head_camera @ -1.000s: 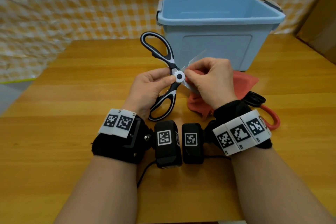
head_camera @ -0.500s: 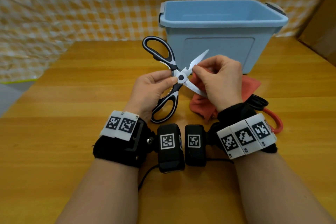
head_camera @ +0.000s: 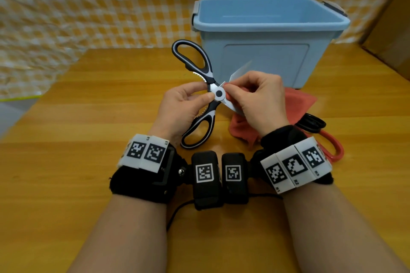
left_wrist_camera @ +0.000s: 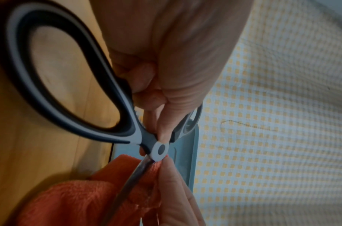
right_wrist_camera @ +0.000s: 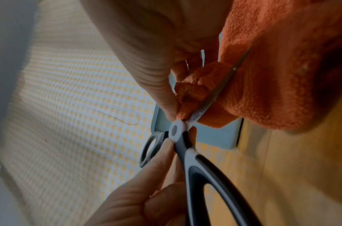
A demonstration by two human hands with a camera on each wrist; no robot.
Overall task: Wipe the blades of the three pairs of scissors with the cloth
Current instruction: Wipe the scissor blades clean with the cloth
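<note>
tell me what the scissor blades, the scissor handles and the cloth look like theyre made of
Scissor blades: bare metal, likely steel, grey with a bright sheen. Scissor handles: moulded plastic, a white frame with black, matte inner linings that may be rubbery. Cloth: orange, nubby pile like microfibre or terry, folding softly round the blade.

Scissors (head_camera: 200,93) before bin (head_camera: 266,42), on table (head_camera: 88,139)

Wooden worktop (head_camera: 88,99), honey-toned, evenly lit. Yellow-and-white checked cloth backdrop (head_camera: 88,6) hangs behind it. Brown cardboard (head_camera: 395,35) at far right.
</note>
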